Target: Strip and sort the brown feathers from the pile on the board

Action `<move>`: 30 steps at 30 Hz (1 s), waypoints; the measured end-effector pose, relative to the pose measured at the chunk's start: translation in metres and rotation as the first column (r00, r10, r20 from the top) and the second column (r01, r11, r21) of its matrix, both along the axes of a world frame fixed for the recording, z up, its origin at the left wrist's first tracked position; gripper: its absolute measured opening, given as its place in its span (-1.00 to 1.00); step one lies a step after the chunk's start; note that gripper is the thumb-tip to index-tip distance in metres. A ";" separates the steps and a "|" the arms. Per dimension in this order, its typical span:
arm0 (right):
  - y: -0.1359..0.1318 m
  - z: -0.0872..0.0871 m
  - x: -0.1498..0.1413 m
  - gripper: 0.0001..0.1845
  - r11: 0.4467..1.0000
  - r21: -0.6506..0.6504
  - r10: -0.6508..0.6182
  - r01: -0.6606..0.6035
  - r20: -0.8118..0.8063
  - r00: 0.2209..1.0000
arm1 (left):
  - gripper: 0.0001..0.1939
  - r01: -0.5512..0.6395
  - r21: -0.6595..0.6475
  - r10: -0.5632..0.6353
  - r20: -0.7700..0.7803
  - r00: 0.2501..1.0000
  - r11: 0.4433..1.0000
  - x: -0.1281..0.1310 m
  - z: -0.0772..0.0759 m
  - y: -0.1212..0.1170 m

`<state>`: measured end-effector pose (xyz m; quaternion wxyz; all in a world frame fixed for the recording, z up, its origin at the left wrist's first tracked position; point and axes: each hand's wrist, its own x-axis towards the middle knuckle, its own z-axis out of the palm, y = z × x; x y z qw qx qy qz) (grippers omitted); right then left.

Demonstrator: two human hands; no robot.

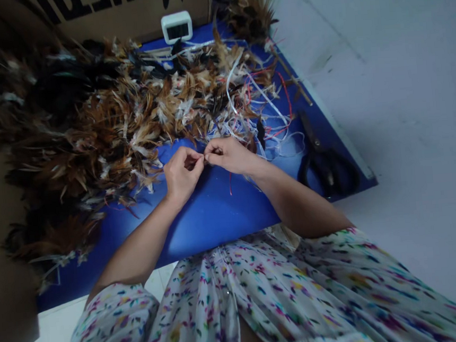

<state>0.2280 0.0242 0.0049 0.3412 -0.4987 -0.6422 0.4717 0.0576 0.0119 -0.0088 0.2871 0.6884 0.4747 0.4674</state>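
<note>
Over the blue table [223,208], my left hand [181,175] and my right hand [230,156] meet fingertip to fingertip. Each is closed in a pinch, thumb against forefinger. Whatever sits between the fingertips is too small to make out. A short red thread [230,184] hangs just below my right hand. Right behind both hands spreads a large heap of brown and black feathers [127,113], tied in small bunches. White and red strings [270,103] lie tangled beyond my right hand.
Black scissors [322,157] lie at the table's right edge, beside my right forearm. A small white digital timer [176,27] stands at the back, before a cardboard box [126,12]. More brown feathers [251,9] sit at the far right corner. A thin stick [294,77] lies along the edge.
</note>
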 end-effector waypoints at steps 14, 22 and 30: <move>-0.002 0.002 0.002 -0.89 0.997 0.073 -0.038 0.032 0.094 0.995 | -0.72 0.033 -0.227 0.030 0.271 0.962 0.973 0.002 -0.004 0.004; -0.005 0.012 0.007 -0.93 0.981 0.191 -0.076 0.041 0.179 0.981 | -0.68 0.059 -0.251 0.032 0.345 0.938 0.966 0.003 0.001 0.005; -0.006 0.015 0.007 -0.91 0.951 0.303 -0.113 0.055 0.180 0.977 | -0.61 0.086 -0.244 0.029 0.431 0.902 0.966 0.003 0.002 0.008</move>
